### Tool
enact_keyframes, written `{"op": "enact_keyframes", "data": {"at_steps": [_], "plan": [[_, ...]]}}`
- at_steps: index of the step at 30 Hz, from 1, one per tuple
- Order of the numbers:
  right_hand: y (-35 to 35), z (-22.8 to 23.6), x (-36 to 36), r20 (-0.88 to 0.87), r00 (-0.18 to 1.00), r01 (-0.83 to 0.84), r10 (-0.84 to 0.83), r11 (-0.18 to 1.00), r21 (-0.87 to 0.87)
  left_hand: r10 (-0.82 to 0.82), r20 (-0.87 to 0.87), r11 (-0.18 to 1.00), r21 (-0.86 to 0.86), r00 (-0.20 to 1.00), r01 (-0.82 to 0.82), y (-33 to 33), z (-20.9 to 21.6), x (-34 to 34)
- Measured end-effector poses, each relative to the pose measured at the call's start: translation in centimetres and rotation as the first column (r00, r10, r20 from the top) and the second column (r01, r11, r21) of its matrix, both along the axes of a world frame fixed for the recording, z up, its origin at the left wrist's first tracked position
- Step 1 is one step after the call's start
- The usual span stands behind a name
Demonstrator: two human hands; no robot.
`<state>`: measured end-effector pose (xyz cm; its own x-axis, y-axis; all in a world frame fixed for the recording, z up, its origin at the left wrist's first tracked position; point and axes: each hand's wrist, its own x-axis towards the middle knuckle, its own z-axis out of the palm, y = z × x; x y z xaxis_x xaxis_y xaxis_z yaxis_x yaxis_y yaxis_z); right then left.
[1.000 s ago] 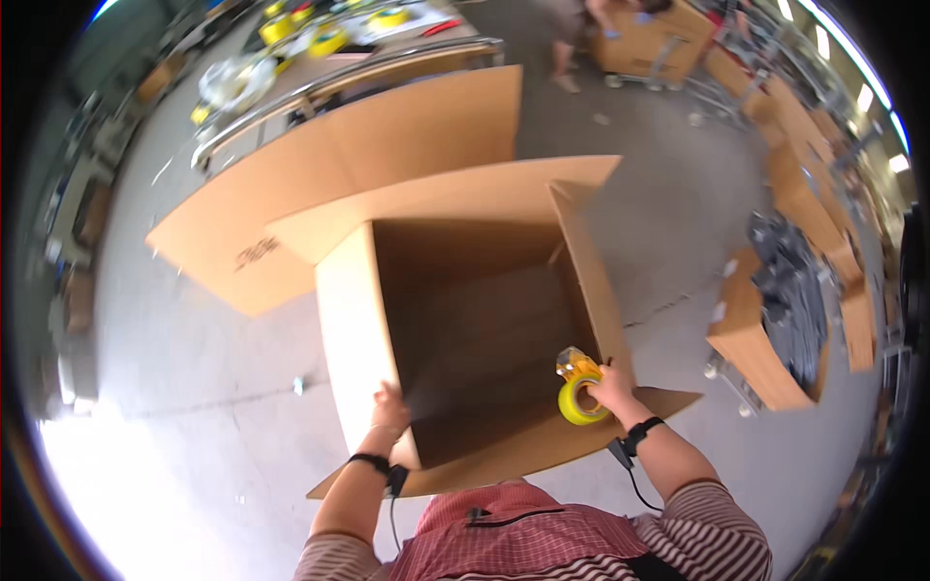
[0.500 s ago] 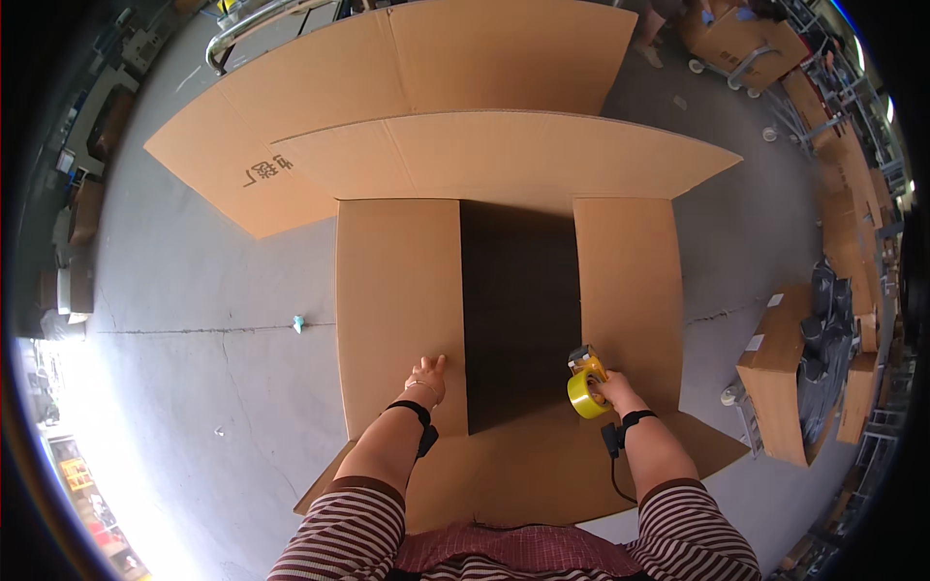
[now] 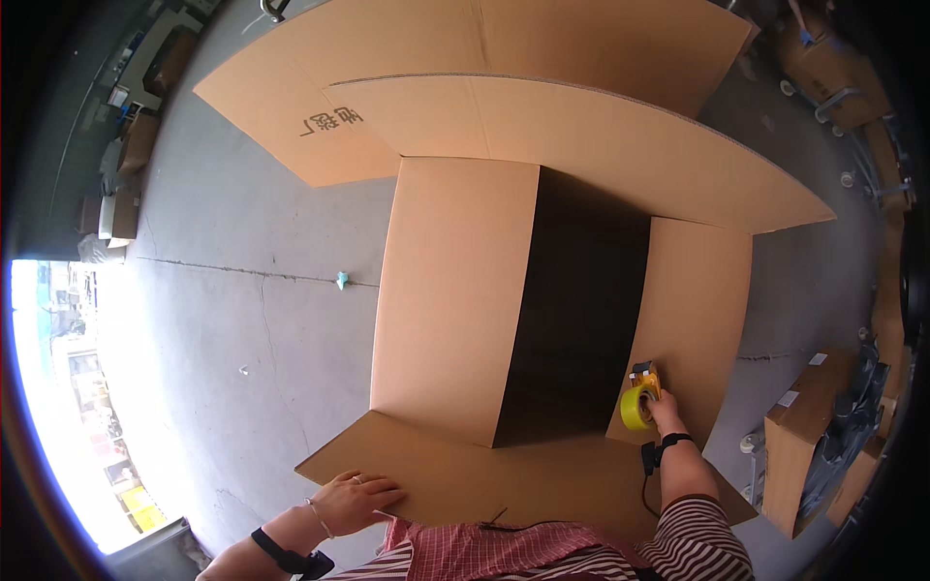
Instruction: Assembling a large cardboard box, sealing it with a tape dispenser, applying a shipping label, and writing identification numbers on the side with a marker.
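One big cardboard box (image 3: pixel 504 310), approx. mid-view, directly in front of the person; next biggest, a cardboard panel (image 3: pixel 407 48) w/ dark printing, just behind it. Box status: about halfway closed, I'd judge. Done: L side flap (image 3: pixel 450 305) & R side flap (image 3: pixel 696 300) folded inward, dark gap betw. them. Remaining: far flap (image 3: pixel 591 150) & near flap (image 3: pixel 494 479) both splayed outward, not folded over yet; no tape seen on any flap. L hand (image 3: pixel 356 499) lies palm-down on left part of near flap, fingers extended & slightly apart, gripping nothing afaict. R hand (image 3: pixel 666 412) wrapped around tape dispenser (image 3: pixel 647 374), which is over R side flap nr its inner edge; can't tell if dispenser touches the cardboard. Smallest: yellow tape roll (image 3: pixel 636 409), mounted on dispenser. Diffs vs 0.5 s ago: L hand was on L side flap, now down on near flap; R hand + dispenser still at R side flap; side flaps stay folded in; whole view rotated a bit, box shows farther right. Vs 1.0 s ago: side flaps were raised, w/ box interior wide open; now most of that opening is covered.
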<state>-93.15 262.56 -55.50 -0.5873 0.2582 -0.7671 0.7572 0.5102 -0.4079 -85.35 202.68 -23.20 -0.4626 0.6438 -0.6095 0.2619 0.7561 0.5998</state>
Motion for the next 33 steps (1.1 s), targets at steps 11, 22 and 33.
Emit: {"op": "enact_keyframes", "data": {"at_steps": [11, 22, 33], "plan": [[-3.7, 19.8, -22.1, -0.443, 0.859, -0.238, 0.257, 0.966, 0.099, 0.122, -0.573, 0.989, 0.002, 0.811, -0.147, -0.5, -11.4, -16.6], [-14.4, 30.2, -40.6, -0.768, 0.517, -0.431, 0.378, 0.89, 0.148, 0.901, -0.433, -0.07, -0.201, 0.025, -0.977, -0.1, -25.4, -18.7], [-18.6, 17.4, -15.5, -0.472, 0.795, -0.439, 0.381, 0.898, -0.015, 0.894, -0.448, -0.068, -0.077, -0.026, -0.995, -2.3, -26.8, -16.1]]}}
